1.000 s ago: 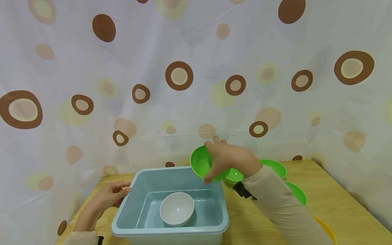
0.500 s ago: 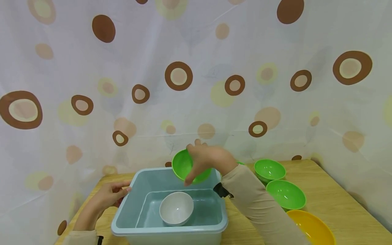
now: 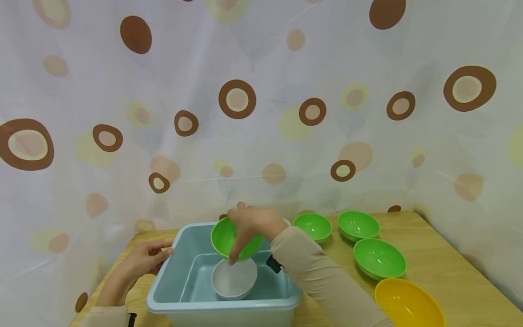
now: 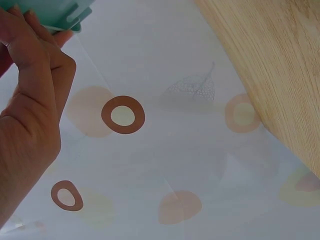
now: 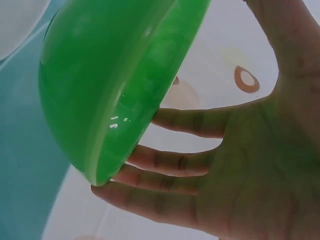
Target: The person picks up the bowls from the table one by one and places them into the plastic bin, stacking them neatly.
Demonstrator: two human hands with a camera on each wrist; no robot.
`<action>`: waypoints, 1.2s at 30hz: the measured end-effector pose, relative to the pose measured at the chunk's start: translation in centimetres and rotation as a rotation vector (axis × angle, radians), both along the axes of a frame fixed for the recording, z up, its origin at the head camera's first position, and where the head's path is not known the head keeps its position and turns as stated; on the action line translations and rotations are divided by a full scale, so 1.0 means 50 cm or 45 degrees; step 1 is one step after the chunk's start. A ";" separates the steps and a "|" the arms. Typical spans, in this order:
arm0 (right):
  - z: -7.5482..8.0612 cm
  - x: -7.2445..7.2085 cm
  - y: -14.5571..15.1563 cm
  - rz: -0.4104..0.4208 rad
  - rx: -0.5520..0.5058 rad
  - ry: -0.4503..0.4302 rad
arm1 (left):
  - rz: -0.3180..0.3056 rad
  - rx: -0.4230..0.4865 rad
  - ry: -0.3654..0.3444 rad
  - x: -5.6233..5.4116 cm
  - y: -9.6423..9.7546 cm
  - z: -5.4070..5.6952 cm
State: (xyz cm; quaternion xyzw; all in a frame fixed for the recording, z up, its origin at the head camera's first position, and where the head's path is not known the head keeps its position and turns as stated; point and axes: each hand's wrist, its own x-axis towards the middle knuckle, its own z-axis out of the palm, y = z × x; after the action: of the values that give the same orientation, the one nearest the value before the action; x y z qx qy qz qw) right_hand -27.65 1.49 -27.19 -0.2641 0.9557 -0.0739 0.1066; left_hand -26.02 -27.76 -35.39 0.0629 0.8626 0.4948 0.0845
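Observation:
My right hand (image 3: 254,225) grips a green bowl (image 3: 223,238) by its rim, thumb on one side and fingers on the other. The bowl is tilted and hangs over the light blue basin (image 3: 220,307). Inside the basin sits a white bowl (image 3: 232,282), its far edge partly hidden behind the green one. My left hand (image 3: 140,263) holds the basin's left rim between thumb and fingers. In the right wrist view the green bowl (image 5: 85,85) touches the fingertips (image 5: 112,192). A corner of the basin (image 4: 62,12) shows beside my left hand (image 4: 37,85) in the left wrist view.
Right of the basin, three green bowls (image 3: 380,260) and a larger yellow bowl (image 3: 408,305) stand on the wooden table (image 3: 441,272). A patterned curtain (image 3: 261,136) hangs behind the table.
My right hand has carried the green bowl leftward and down, from the basin's right rim to above the white bowl. The left hand has stayed at the rim.

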 end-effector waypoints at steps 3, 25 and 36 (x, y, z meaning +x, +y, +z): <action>-0.008 -0.004 -0.014 0.039 0.026 0.007 | 0.008 -0.007 0.002 -0.003 -0.001 0.000; -0.083 -0.026 -0.061 0.045 0.192 -0.141 | -0.007 -0.006 0.015 -0.004 0.000 -0.001; -0.108 -0.022 -0.078 0.032 0.276 -0.159 | -0.022 -0.008 0.014 -0.002 0.000 -0.002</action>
State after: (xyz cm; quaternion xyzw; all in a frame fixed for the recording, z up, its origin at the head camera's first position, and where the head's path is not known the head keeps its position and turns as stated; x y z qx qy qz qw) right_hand -28.75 -2.42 -32.59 -0.2581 0.9462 0.0149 0.1946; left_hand -26.11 -27.75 -35.50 0.0730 0.8641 0.4908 0.0842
